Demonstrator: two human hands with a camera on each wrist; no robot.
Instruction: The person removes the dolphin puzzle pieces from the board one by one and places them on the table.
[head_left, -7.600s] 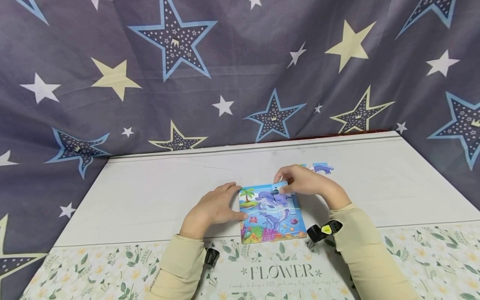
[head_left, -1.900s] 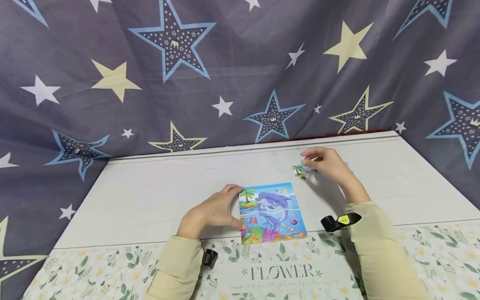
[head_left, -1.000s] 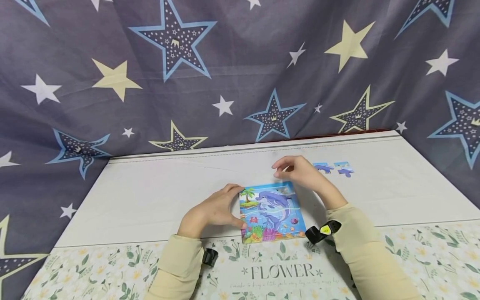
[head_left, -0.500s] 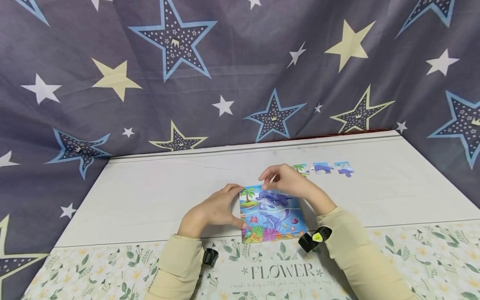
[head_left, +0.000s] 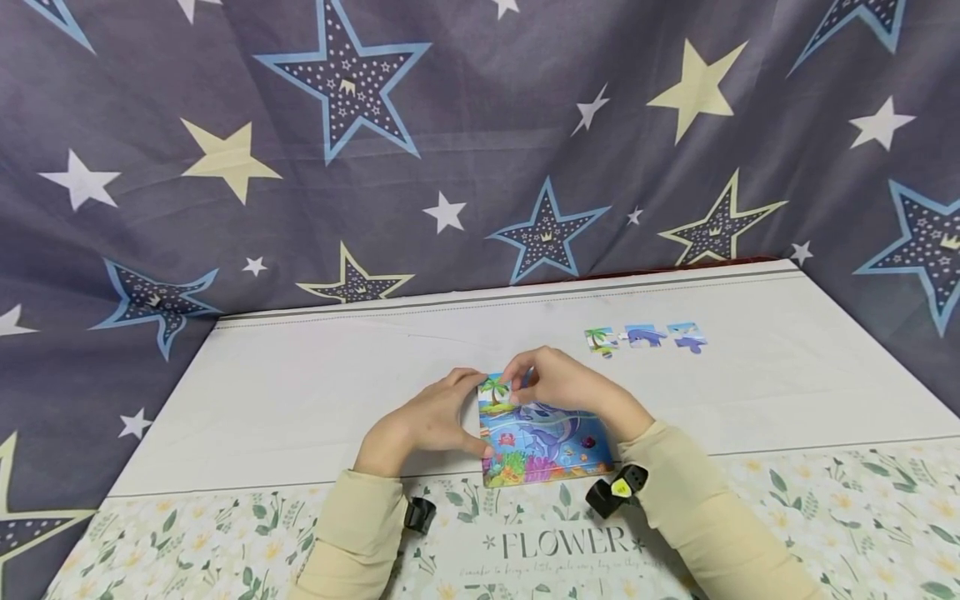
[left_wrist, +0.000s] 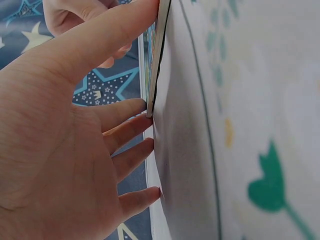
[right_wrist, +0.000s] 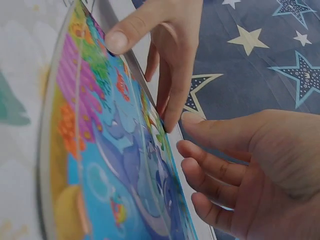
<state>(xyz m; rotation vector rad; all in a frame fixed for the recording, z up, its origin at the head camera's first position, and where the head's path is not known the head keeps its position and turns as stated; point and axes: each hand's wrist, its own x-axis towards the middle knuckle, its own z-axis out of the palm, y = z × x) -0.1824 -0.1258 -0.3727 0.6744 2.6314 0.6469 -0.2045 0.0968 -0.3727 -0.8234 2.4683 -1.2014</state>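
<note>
Right hand (head_left: 562, 385): fingers loosely bent, nothing held, above the palm-tree corner of the dolphin puzzle (head_left: 543, 433). Left hand (head_left: 427, 421): fingers extended, not clasping; thumb and index finger touch the puzzle's left side. Puzzle: flat on the tablecloth (head_left: 337, 375). Three loose pieces (head_left: 643, 337): in a row beyond it. Cloth lettering (head_left: 562, 544): "FLOWER". Yellow tag (head_left: 620, 487), right wrist: illegible.
</note>
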